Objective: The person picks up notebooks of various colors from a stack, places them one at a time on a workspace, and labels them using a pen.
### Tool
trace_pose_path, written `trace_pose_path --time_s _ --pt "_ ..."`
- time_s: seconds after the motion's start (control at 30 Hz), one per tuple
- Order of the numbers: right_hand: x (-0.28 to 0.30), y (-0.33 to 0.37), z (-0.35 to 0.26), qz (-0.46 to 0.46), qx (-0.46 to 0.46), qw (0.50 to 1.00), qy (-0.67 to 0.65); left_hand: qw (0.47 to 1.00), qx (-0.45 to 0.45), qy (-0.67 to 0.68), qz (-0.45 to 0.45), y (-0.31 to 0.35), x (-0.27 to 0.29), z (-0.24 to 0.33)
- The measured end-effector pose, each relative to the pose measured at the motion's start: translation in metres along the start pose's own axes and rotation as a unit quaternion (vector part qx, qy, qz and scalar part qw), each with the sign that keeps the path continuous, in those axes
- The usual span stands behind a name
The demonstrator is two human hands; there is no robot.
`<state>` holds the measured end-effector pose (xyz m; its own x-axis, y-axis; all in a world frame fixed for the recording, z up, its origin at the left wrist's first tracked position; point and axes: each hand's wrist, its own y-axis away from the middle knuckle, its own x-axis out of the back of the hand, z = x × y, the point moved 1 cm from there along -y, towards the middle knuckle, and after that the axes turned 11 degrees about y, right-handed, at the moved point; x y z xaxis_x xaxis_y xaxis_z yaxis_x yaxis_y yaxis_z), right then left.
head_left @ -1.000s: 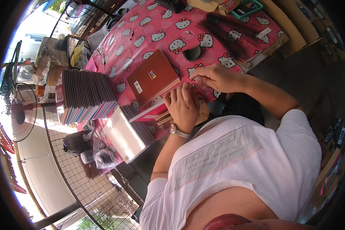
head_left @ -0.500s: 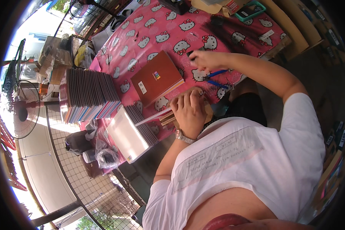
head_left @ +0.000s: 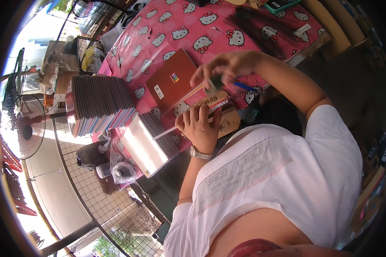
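Note:
My left hand, a metal watch on its wrist, has its fingers closed over a narrow white strip lying across a wooden jig-like board. The strip's far end sticks out over a spiral notebook. Above and right of it, my right hand is blurred, its fingers bent around a small dark green object; its exact kind is unclear. Behind lies a brown-covered spiral notebook. Blue-handled pliers rest beside my right wrist.
A tall stack of spiral notebooks stands at the left, with pale-covered notebooks nearer me. Plastic-wrapped items sit by the table's left edge. Pink patterned cloth covers the table. Cardboard stands at far right.
My right hand has come left and nearer, bringing the dark green object close to my left hand. My left hand has shifted slightly left, showing more of the wooden board.

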<state>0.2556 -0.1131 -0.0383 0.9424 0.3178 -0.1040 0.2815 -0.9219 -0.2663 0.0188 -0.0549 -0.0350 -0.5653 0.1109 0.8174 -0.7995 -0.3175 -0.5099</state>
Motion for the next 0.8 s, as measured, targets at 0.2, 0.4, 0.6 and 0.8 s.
trace_pose_path --time_s 0.2,0.4,0.6,0.8 --pt "-0.01 0.006 -0.035 -0.069 -0.133 0.988 0.03 1.0 -0.006 -0.005 0.008 -0.007 -0.003 0.002" --pt "-0.004 0.002 -0.012 -0.076 -0.189 0.961 0.186 1.0 -0.016 0.002 0.023 -0.003 -0.004 0.001" --pt "-0.01 0.002 -0.011 -0.094 -0.201 0.973 0.057 1.0 0.005 0.025 0.016 -0.002 0.001 0.004" --pt "-0.011 -0.003 -0.007 -0.104 -0.23 0.939 0.232 0.999 -0.002 0.034 0.005 -0.002 0.001 0.003"
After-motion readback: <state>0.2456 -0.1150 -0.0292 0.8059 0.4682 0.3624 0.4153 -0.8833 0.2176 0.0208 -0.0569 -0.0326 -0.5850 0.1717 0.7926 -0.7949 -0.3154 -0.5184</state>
